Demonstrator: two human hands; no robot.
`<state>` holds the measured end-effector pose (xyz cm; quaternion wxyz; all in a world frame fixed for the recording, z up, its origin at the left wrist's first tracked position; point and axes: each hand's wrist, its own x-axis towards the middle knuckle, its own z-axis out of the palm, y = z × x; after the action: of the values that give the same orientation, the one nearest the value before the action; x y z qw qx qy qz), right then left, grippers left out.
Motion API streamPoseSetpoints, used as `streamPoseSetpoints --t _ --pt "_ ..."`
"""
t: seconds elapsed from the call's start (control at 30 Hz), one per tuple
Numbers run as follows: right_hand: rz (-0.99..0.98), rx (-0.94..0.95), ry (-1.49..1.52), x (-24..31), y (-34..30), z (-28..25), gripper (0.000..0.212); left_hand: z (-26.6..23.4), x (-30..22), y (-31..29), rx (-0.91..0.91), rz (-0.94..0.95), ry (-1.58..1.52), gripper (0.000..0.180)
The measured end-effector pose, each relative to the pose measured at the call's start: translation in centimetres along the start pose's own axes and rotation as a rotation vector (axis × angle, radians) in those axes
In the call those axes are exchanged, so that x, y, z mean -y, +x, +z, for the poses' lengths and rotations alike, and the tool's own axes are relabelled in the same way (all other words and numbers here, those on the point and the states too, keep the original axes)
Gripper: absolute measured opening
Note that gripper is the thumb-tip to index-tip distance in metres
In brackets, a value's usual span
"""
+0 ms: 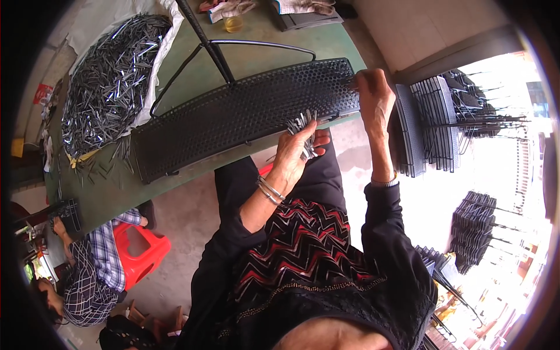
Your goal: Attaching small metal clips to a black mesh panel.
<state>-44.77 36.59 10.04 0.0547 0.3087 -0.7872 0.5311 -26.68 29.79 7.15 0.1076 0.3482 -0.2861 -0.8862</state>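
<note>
The person's left grip is curled around a bundle of thin grey strips, thumb laid across them, their ends fanning out above the fingers; two silvery bangles circle the wrist behind it. Just beyond that grip, and reaching to either side of it, lies a long black perforated panel. The right grip is at the panel's right end, fingers bent in toward the thumb; whether they have hold of anything, one cannot tell. Beneath the panel is a green desk. Beyond the left grip, on the panel's far side, a black rod frame extends away. Well left of both grips, a white sack holds a heap of dark, shiny strips. Farthest ahead of the grips are a cup of amber liquid and pale gloves. Stacked black panels stand right of the right grip; a red stool and a seated co-worker are well left of the left grip.
</note>
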Motion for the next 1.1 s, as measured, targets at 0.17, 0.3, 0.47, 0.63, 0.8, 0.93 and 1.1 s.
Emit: streamPoseSetpoints --t 0.17,0.3,0.47,0.63,0.8,0.93,1.1 --pt "-0.025 0.021 -0.080 -2.6 0.7 1.8 0.006 0.3 0.1 -0.2 0.016 -0.040 -0.112 0.023" --pt "-0.068 0.042 -0.090 -2.6 0.8 1.9 0.007 0.0 -0.2 -0.3 0.024 -0.070 -0.091 0.022" --pt "-0.116 0.095 -0.249 -2.7 1.6 1.9 0.008 -0.8 0.0 -0.1 0.099 -0.065 -0.083 0.020" --pt "-0.083 0.134 -0.205 -3.0 1.6 2.0 0.007 -0.6 0.2 -0.2 0.060 -0.038 -0.024 0.022" --pt "-0.253 0.133 -0.260 -2.5 2.4 2.4 0.009 0.0 -0.3 -0.8 0.069 -0.025 0.017 0.021" --pt "-0.204 0.199 -0.319 -2.6 2.3 2.4 0.010 0.0 -0.2 -0.9 0.068 -0.011 0.023 0.021" --pt "-0.167 0.117 -0.439 -1.9 1.4 2.1 0.014 -0.2 -0.3 -1.0 0.066 -0.005 0.025 0.021"
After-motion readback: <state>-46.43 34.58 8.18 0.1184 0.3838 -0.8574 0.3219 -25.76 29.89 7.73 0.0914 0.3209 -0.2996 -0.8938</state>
